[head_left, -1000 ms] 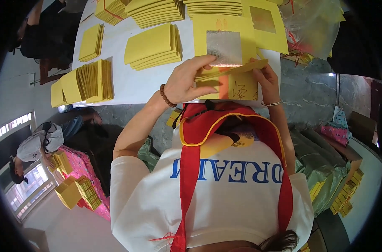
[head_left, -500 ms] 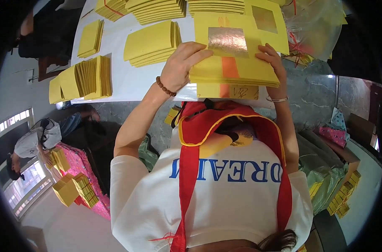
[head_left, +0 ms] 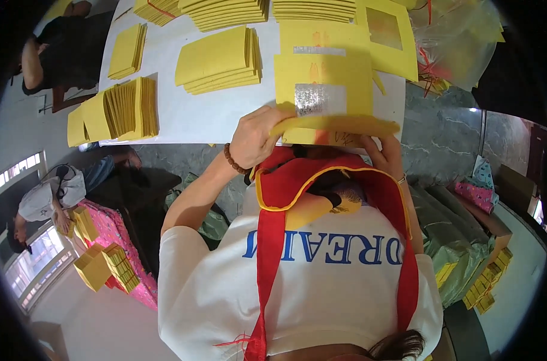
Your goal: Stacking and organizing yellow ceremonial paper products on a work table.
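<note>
Near the table's front edge, a stack of yellow paper sheets [head_left: 336, 125] is held between my two hands and seen edge-on, apparently tipped up. My left hand [head_left: 256, 137] grips its left end, fingers closed round the edge. At the opposite end my right hand [head_left: 386, 157] has its thumb and fingers on the stack, partly hidden by it. Just beyond the stack lies a yellow sheet [head_left: 359, 78] with a silver foil patch and orange print. Further sheets lie behind it, one bearing a large foil square [head_left: 384, 30].
Folded yellow paper bundles [head_left: 216, 57] and a fanned bundle [head_left: 114, 114] stand on the white table [head_left: 177, 129]. A clear plastic bag [head_left: 451, 36] is at the far right. To the left, another person [head_left: 54, 192] handles yellow bundles by a pink-covered surface [head_left: 123, 240].
The stack has come nearer to me and tipped from lying nearly flat to edge-on. Both hands moved with it, uncovering the foil-patched sheet behind.
</note>
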Demonstrator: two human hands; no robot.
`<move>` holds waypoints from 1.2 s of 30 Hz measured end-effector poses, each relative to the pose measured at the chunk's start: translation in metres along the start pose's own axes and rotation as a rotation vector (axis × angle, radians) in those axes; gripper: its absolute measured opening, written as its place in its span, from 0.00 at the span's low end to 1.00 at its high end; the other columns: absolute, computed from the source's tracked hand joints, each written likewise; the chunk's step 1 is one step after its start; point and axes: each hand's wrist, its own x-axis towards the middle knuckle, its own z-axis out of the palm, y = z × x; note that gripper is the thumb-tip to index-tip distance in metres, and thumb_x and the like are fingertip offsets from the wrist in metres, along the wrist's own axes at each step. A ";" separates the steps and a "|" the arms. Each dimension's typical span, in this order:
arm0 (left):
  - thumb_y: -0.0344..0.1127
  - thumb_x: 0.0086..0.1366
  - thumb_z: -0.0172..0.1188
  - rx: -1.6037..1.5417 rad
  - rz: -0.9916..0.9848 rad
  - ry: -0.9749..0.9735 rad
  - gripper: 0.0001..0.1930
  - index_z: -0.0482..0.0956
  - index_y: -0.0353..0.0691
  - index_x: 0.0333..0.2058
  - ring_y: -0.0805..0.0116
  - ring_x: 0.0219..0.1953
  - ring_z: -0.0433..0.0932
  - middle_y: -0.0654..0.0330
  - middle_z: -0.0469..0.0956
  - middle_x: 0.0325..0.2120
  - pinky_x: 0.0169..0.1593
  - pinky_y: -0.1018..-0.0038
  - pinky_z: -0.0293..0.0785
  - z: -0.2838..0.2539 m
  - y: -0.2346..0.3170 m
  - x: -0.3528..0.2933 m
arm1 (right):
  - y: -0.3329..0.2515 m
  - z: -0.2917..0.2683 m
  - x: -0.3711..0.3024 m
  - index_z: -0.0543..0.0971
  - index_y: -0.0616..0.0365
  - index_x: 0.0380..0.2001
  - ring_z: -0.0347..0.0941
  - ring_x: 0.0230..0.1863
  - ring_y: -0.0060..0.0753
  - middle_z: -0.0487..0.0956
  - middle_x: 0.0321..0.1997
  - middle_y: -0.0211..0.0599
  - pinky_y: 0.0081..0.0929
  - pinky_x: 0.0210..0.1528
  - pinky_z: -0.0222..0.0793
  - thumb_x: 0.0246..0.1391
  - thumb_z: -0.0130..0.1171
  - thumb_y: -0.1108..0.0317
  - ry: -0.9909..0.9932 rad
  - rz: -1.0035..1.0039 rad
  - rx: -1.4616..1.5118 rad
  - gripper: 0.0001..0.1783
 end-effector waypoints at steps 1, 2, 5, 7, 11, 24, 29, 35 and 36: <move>0.29 0.61 0.52 -0.014 -0.091 0.018 0.09 0.75 0.32 0.39 0.57 0.25 0.74 0.53 0.75 0.24 0.30 0.71 0.70 0.002 -0.001 0.002 | -0.002 -0.001 0.001 0.75 0.58 0.41 0.73 0.39 0.38 0.77 0.41 0.41 0.29 0.44 0.66 0.51 0.57 0.68 0.011 0.093 -0.044 0.13; 0.29 0.61 0.52 -0.016 -0.089 0.017 0.09 0.75 0.32 0.39 0.57 0.25 0.74 0.53 0.75 0.24 0.30 0.71 0.70 0.003 0.000 0.005 | -0.004 -0.001 0.005 0.75 0.58 0.41 0.73 0.39 0.38 0.77 0.41 0.41 0.29 0.44 0.66 0.51 0.57 0.68 0.013 0.095 -0.045 0.13; 0.32 0.63 0.51 -0.086 -0.226 0.066 0.10 0.73 0.35 0.41 0.58 0.22 0.73 0.53 0.73 0.20 0.28 0.68 0.69 0.009 0.003 0.013 | -0.012 0.003 0.019 0.74 0.58 0.44 0.71 0.29 0.29 0.77 0.36 0.38 0.25 0.35 0.67 0.52 0.56 0.69 0.024 0.332 0.089 0.14; 0.34 0.64 0.50 -0.352 -0.433 0.135 0.11 0.73 0.35 0.41 0.63 0.18 0.72 0.54 0.72 0.16 0.24 0.70 0.68 0.017 -0.004 0.015 | -0.018 0.011 0.031 0.73 0.58 0.47 0.69 0.25 0.21 0.77 0.29 0.35 0.21 0.30 0.66 0.52 0.56 0.68 0.234 0.323 0.265 0.17; 0.36 0.64 0.51 -0.412 -0.500 0.195 0.12 0.73 0.34 0.41 0.66 0.17 0.72 0.55 0.72 0.14 0.22 0.72 0.66 0.027 -0.014 0.015 | -0.027 0.006 0.047 0.71 0.57 0.50 0.68 0.25 0.18 0.77 0.30 0.35 0.20 0.30 0.66 0.51 0.57 0.68 0.202 0.399 0.223 0.21; 0.39 0.62 0.55 -0.199 -0.569 0.120 0.15 0.67 0.33 0.24 0.65 0.13 0.65 0.55 0.66 0.11 0.20 0.69 0.60 0.015 -0.027 0.029 | -0.009 0.014 0.062 0.75 0.58 0.47 0.76 0.43 0.29 0.79 0.42 0.42 0.23 0.44 0.69 0.46 0.63 0.67 0.088 0.373 0.132 0.22; 0.38 0.60 0.59 -0.513 -0.680 0.163 0.15 0.65 0.37 0.22 0.80 0.14 0.60 0.66 0.64 0.11 0.17 0.77 0.57 0.022 -0.037 0.030 | -0.008 0.017 0.063 0.75 0.58 0.46 0.77 0.41 0.29 0.80 0.41 0.42 0.23 0.43 0.70 0.45 0.63 0.67 0.114 0.392 0.147 0.22; 0.36 0.60 0.60 -0.679 -0.787 0.228 0.13 0.65 0.39 0.24 0.85 0.13 0.58 0.71 0.62 0.13 0.14 0.84 0.54 0.020 -0.028 0.037 | -0.010 0.019 0.062 0.76 0.58 0.45 0.77 0.40 0.31 0.80 0.40 0.44 0.23 0.42 0.70 0.44 0.63 0.66 0.154 0.403 0.093 0.22; 0.36 0.60 0.60 -0.661 -0.774 0.218 0.13 0.65 0.39 0.25 0.85 0.14 0.58 0.71 0.62 0.13 0.15 0.84 0.54 0.021 -0.030 0.036 | -0.008 0.020 0.062 0.76 0.58 0.45 0.77 0.39 0.32 0.80 0.40 0.44 0.24 0.41 0.70 0.44 0.63 0.67 0.172 0.400 0.093 0.21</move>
